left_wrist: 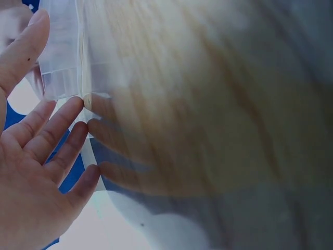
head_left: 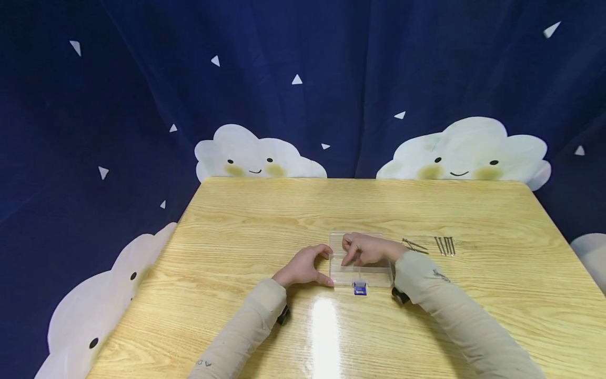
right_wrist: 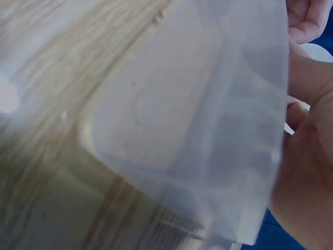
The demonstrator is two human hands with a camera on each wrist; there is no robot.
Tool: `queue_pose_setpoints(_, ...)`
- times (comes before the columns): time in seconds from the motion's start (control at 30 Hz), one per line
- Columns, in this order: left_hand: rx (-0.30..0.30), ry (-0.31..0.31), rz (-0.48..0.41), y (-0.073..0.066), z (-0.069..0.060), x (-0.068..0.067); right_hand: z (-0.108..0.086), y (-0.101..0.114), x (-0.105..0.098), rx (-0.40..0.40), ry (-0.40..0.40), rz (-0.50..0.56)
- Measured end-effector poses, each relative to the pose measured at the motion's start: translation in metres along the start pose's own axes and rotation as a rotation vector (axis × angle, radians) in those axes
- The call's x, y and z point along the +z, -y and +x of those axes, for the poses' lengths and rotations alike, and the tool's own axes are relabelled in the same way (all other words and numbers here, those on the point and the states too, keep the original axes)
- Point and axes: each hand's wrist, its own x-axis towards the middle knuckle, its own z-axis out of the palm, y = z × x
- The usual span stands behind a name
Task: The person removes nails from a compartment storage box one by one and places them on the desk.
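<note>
A clear plastic divided box [head_left: 369,277] with a blue latch [head_left: 360,288] at its near edge lies on the table. My left hand [head_left: 305,265] is at the box's left side, thumb near the front corner and fingers farther back. In the left wrist view its fingers [left_wrist: 67,122] are spread and fairly straight, tips beside the box's edge. Over the box, my right hand [head_left: 368,248] reaches down into a compartment with its index finger extended. The right wrist view shows the box wall [right_wrist: 229,130] in front of that hand; whether its fingertips hold anything is hidden.
Several slim dark metal pieces like nails [head_left: 445,246] lie in a row to the right on the wooden table [head_left: 265,210]. A few more loose nails [head_left: 415,246] lie nearer the right wrist. A dark blue curtain [head_left: 265,63] with clouds hangs behind.
</note>
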Motion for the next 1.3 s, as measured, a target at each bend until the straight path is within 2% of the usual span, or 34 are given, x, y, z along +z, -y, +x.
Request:
queue_pose_setpoints(0.17, 0.001, -0.003, -0.007, 0.0013, 0.0003, 0.0004, 0.0005, 0.0004, 0.0010, -0.016, -0.002, -0.019)
queue_pose_setpoints(0.47, 0.013, -0.011, 0.000, 0.0007, -0.0001, 0.0012, -0.0008, 0.0004, 0.0022, 0.034, -0.018, -0.023)
queue_pose_setpoints(0.87, 0.001, -0.012, 0.000, 0.0023, 0.0008, 0.0021, -0.0020, 0.0000, 0.0028, 0.005, -0.046, -0.040)
queue_pose_setpoints(1.07, 0.034, -0.019, -0.027, 0.0025, -0.0015, 0.0007, -0.0018, 0.0005, 0.0027, -0.010, -0.054, -0.057)
queue_pose_setpoints(1.1, 0.066, -0.029, -0.023, 0.0091, 0.0003, 0.0031, -0.0018, 0.0006, 0.0026, -0.013, -0.056, -0.057)
queue_pose_setpoints(1.13, 0.075, -0.032, -0.024, 0.0093, 0.0001, 0.0028, -0.0018, 0.0008, 0.0026, -0.015, -0.057, -0.056)
queue_pose_setpoints(1.3, 0.061, -0.026, -0.013, 0.0070, -0.0003, 0.0022, -0.0026, 0.0004, 0.0026, -0.015, -0.057, -0.026)
